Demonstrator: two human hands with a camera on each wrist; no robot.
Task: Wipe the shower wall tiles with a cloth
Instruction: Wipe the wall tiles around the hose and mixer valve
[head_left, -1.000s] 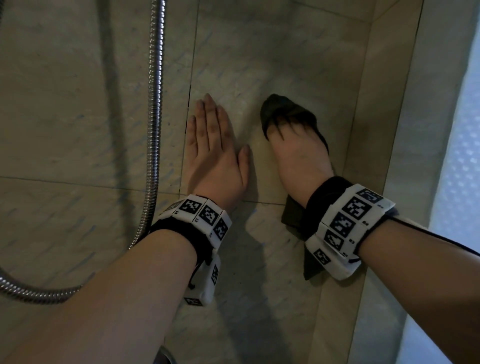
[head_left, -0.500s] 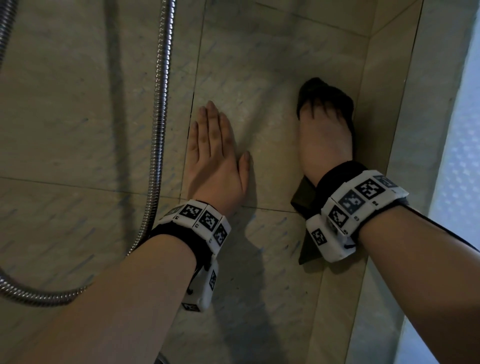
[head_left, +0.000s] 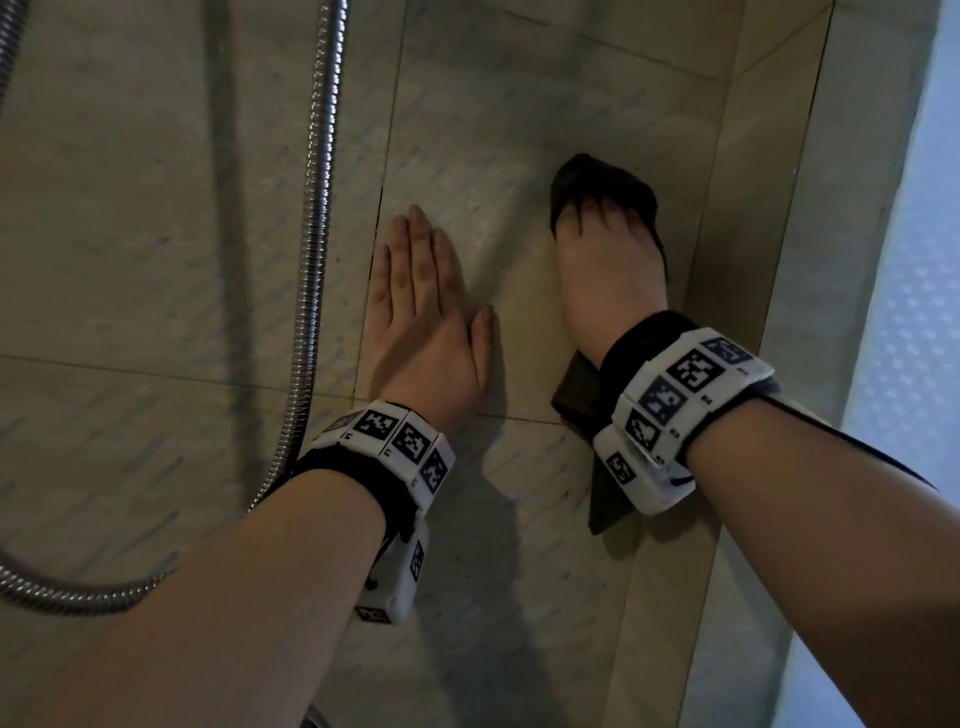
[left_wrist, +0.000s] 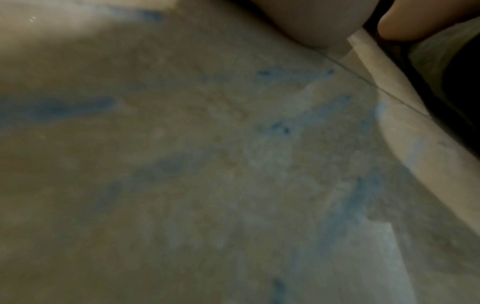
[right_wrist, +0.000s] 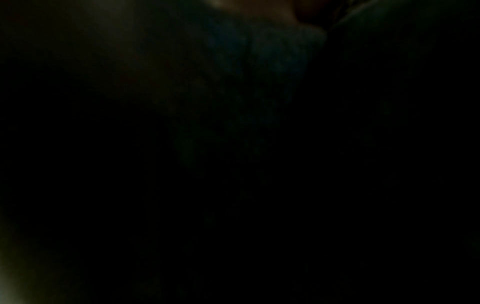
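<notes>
My right hand (head_left: 608, 280) presses a dark cloth (head_left: 597, 179) flat against the beige wall tile (head_left: 519, 104), fingers spread over it. The cloth's upper edge shows past the fingertips, and a lower flap (head_left: 574, 397) hangs out under the wrist. To its left, my left hand (head_left: 428, 296) lies flat on the same tile with straight fingers and holds nothing. The left wrist view shows blurred tile (left_wrist: 207, 164) with bluish streaks up close. The right wrist view is nearly black.
A metal shower hose (head_left: 317, 208) hangs down the wall just left of my left hand and loops away at the lower left. The wall's inner corner (head_left: 722, 218) runs close on the cloth's right. A frosted panel (head_left: 909, 338) stands at the far right.
My right hand slid the cloth up and right toward the corner, then back left a little. The left hand has stayed flat in the same spot.
</notes>
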